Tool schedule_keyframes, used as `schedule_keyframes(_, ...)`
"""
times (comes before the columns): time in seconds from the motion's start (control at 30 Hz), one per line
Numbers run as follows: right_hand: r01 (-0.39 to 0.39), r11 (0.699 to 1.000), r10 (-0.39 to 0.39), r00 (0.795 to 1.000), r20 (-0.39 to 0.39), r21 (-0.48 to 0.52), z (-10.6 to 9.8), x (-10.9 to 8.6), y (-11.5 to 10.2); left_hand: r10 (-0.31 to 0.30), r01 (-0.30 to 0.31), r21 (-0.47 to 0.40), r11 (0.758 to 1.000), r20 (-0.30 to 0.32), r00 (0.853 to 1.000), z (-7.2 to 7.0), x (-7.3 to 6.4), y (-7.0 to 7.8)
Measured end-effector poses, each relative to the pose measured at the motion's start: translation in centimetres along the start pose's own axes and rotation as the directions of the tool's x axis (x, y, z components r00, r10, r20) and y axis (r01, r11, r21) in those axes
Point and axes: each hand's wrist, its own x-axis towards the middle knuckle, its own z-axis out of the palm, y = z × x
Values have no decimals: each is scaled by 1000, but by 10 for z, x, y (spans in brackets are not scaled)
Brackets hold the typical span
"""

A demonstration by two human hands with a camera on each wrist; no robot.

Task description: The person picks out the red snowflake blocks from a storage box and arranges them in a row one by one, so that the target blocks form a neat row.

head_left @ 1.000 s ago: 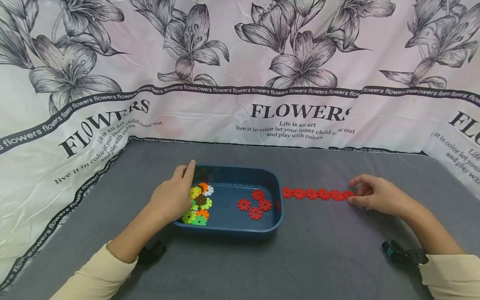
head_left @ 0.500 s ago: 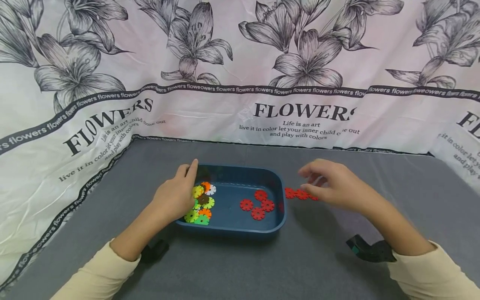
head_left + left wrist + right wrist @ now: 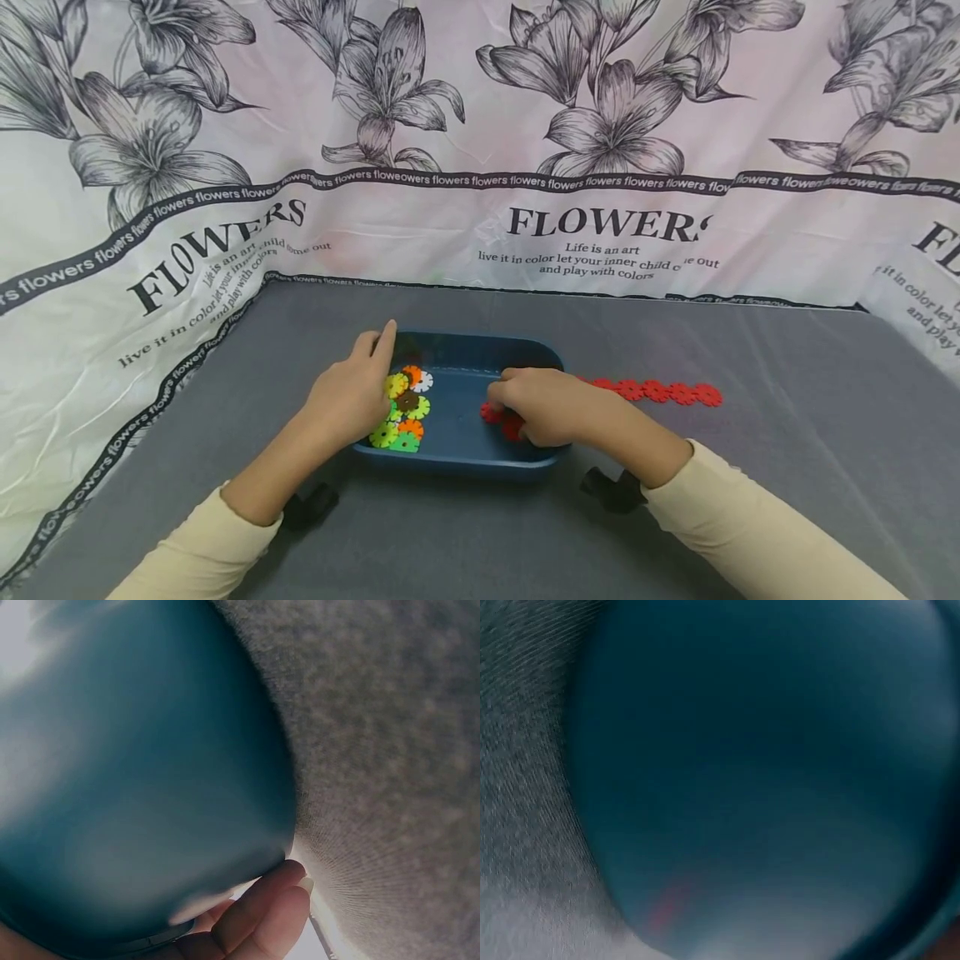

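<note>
A blue plastic box (image 3: 461,467) stands on the grey table. My left hand (image 3: 348,392) grips its left side; in the left wrist view, the fingers (image 3: 262,915) curl at the box's outer wall (image 3: 165,765). My right hand (image 3: 543,404) reaches into the right end, its fingers bent and spread over loose red notched plastic discs (image 3: 512,428), partly hidden by the hand. On the table, right of the box, lies a straight row of red notched discs (image 3: 656,392), its left end behind my right wrist. The right wrist view shows mostly the blurred box wall (image 3: 742,765).
Several yellow, green, orange, white and brown notched discs (image 3: 405,404) lie in the box's left end. A flower-print cloth (image 3: 420,225) hangs behind the grey table (image 3: 825,400). Dark wrist cameras sit under both forearms.
My right hand has left the right end of the red row and moved left, over the box's rim and down among the loose red discs. The left hand keeps its hold on the box.
</note>
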Motion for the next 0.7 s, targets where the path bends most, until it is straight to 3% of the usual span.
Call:
schedule_keyframes(0.2, -18, 999, 16, 999, 39, 46, 2, 1, -1, 2, -2, 2, 1000, -6, 1000, 1, 1, 0)
schedule_keyframes(0.33, 2, 993, -5, 1000, 20, 114, 6, -1, 0, -2, 2, 4, 1000, 5, 1000, 1, 1, 1)
schedule_keyframes(0.7, 33, 990, -34, 999, 5, 138, 8, -1, 0, -6, 6, 5, 1000, 2, 1000, 1, 1, 2)
